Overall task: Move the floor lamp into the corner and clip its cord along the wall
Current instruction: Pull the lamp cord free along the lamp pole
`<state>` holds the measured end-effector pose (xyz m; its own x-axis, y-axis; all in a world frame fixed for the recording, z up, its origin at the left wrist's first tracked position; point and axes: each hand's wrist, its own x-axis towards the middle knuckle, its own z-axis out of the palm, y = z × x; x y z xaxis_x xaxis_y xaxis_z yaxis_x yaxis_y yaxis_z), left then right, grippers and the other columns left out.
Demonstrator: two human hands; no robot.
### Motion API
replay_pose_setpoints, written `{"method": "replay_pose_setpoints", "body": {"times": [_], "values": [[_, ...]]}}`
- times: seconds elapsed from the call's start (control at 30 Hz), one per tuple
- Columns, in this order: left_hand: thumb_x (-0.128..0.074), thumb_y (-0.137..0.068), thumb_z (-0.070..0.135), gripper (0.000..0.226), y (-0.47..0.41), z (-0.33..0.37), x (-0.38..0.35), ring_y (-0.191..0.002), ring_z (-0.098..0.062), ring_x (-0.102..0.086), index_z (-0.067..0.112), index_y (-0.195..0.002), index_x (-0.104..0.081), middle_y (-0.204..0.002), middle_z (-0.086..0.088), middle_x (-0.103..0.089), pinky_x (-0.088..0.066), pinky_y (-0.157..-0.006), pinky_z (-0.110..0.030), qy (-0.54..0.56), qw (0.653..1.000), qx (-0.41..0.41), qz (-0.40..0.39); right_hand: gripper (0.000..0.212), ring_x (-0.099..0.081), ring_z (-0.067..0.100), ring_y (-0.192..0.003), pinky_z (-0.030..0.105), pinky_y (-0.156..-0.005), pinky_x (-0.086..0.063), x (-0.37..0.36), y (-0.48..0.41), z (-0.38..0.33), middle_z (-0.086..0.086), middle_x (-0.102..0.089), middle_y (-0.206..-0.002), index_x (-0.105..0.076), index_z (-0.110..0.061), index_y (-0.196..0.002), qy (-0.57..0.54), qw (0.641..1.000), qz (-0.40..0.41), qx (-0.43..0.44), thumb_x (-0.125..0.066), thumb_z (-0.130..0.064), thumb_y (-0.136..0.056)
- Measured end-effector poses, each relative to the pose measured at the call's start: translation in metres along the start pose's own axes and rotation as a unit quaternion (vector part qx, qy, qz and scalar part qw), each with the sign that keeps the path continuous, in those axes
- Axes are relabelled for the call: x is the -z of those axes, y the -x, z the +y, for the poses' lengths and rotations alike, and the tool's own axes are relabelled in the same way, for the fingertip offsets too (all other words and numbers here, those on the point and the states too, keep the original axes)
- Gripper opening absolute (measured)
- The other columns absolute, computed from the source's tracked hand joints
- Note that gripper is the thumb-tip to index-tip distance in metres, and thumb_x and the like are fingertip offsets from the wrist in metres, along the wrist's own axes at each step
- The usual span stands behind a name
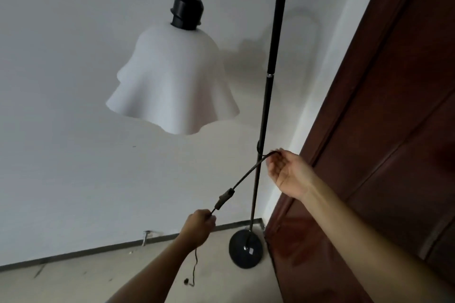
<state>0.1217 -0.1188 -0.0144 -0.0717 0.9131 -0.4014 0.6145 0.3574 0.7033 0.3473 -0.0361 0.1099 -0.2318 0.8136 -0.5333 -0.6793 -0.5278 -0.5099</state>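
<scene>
Corner walls hem the lamp base (246, 249); left hand (199, 225) and right hand (286, 172) both grip the cord (246, 174)

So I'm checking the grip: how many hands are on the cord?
2. The left hand is closed on the cord just below the inline switch. The right hand pinches it higher up, beside the pole.

Left hand (200, 225) fisted; right hand (286, 174) pinching, palm up.
</scene>
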Motion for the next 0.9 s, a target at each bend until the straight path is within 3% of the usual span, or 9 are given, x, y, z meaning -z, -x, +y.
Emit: {"method": "replay_pose_setpoints", "body": {"times": [0.1, 0.17, 0.27, 0.4, 0.5, 0.67, 0.73, 0.83, 0.9], "values": [[-0.045, -0.096, 0.026, 0.039, 0.012, -0.005, 0.02, -0.055, -0.018, -0.053, 0.016, -0.059, -0.051, -0.063, -0.004, -0.061, -0.044, -0.056, -0.028, 0.016, 0.999, -0.005, 0.034, 0.027, -0.067, 0.017, -0.065, 0.022, -0.045, -0.055, 0.014, -0.001, -0.011, 0.006, -0.071, -0.063, -0.057, -0.009, -0.081, -0.033, 0.999, 0.018, 0.027, -0.049, -0.026, -0.099], [-0.042, -0.097, 0.031, 0.043, 0.019, -0.005, 0.035, -0.056, -0.025, -0.048, 0.015, -0.058, -0.041, -0.06, -0.005, -0.052, -0.046, -0.06, -0.036, -0.01, 0.998, -0.019, 0.054, 0.035, -0.067, 0.021, -0.078, 0.025, -0.052, -0.057, 0.021, -0.003, -0.007, 0.01, -0.074, -0.077, -0.059, -0.007, -0.091, 0.019, 1.0, 0.015, 0.015, -0.047, -0.039, -0.098], [-0.038, -0.098, 0.036, 0.047, 0.029, 0.001, 0.057, -0.056, -0.024, -0.038, 0.018, -0.056, -0.03, -0.052, 0.001, -0.04, -0.033, -0.058, -0.035, -0.104, 0.99, -0.066, 0.067, 0.054, -0.07, 0.027, -0.093, 0.036, -0.07, -0.056, 0.028, -0.004, 0.015, 0.014, -0.075, -0.102, -0.059, -0.009, -0.115, 0.118, 0.993, 0.014, -0.029, -0.05, -0.057, -0.091], [-0.037, -0.098, 0.037, 0.048, 0.034, 0.014, 0.085, -0.051, -0.019, -0.037, 0.02, -0.054, -0.028, -0.049, 0.004, -0.039, -0.029, -0.055, -0.033, -0.155, 0.977, -0.108, 0.095, 0.073, -0.069, 0.029, -0.108, 0.041, -0.081, -0.054, 0.026, 0.008, 0.051, 0.013, -0.072, -0.118, -0.059, -0.019, -0.123, 0.138, 0.986, -0.057, -0.069, -0.052, -0.076, -0.077], [-0.036, -0.098, 0.038, 0.046, 0.04, 0.021, 0.101, -0.056, -0.023, -0.042, 0.023, -0.055, -0.032, -0.052, 0.004, -0.042, -0.032, -0.056, -0.032, -0.198, 0.967, -0.12, 0.105, 0.073, -0.067, 0.026, -0.112, 0.043, -0.083, -0.054, 0.008, 0.02, 0.068, 0.009, -0.07, -0.123, -0.061, -0.027, -0.123, 0.144, 0.983, -0.103, -0.038, -0.057, -0.077, -0.07], [-0.035, -0.098, 0.039, 0.046, 0.053, 0.027, 0.112, -0.069, -0.033, -0.052, 0.025, -0.054, -0.029, -0.053, 0.005, -0.038, -0.035, -0.06, -0.033, -0.253, 0.947, -0.173, 0.093, 0.036, -0.075, 0.024, -0.091, 0.035, -0.065, -0.057, -0.037, 0.023, 0.097, 0.012, -0.077, -0.1, -0.064, -0.011, -0.11, 0.275, 0.961, -0.031, 0.018, -0.062, -0.042, -0.09], [-0.04, -0.096, 0.038, 0.045, 0.054, 0.024, 0.118, -0.065, -0.029, -0.051, 0.025, -0.054, -0.03, -0.053, 0.005, -0.038, -0.034, -0.058, -0.032, -0.241, 0.951, -0.182, 0.069, 0.025, -0.075, 0.027, -0.076, 0.032, -0.059, -0.057, -0.049, 0.022, 0.098, 0.018, -0.076, -0.087, -0.062, -0.006, -0.098, 0.244, 0.969, -0.024, 0.019, -0.057, -0.031, -0.096], [-0.051, -0.091, 0.04, 0.043, 0.053, 0.015, 0.131, -0.052, -0.015, -0.04, 0.018, -0.056, -0.038, -0.053, 0.005, -0.041, -0.035, -0.056, -0.029, -0.119, 0.979, -0.163, 0.036, 0.022, -0.071, 0.024, -0.057, 0.029, -0.049, -0.058, -0.06, 0.016, 0.081, 0.02, -0.072, -0.071, -0.059, -0.004, -0.087, 0.16, 0.986, 0.003, 0.045, -0.057, -0.023, -0.097], [-0.051, -0.09, 0.045, 0.041, 0.054, 0.009, 0.143, -0.049, -0.009, -0.049, 0.018, -0.059, -0.051, -0.052, 0.004, -0.051, -0.04, -0.056, -0.024, -0.043, 0.989, -0.141, 0.024, 0.026, -0.067, 0.02, -0.045, 0.026, -0.043, -0.057, -0.059, 0.009, 0.066, 0.021, -0.067, -0.071, -0.056, -0.002, -0.083, 0.076, 0.994, 0.036, 0.07, -0.055, -0.023, -0.098]]}}
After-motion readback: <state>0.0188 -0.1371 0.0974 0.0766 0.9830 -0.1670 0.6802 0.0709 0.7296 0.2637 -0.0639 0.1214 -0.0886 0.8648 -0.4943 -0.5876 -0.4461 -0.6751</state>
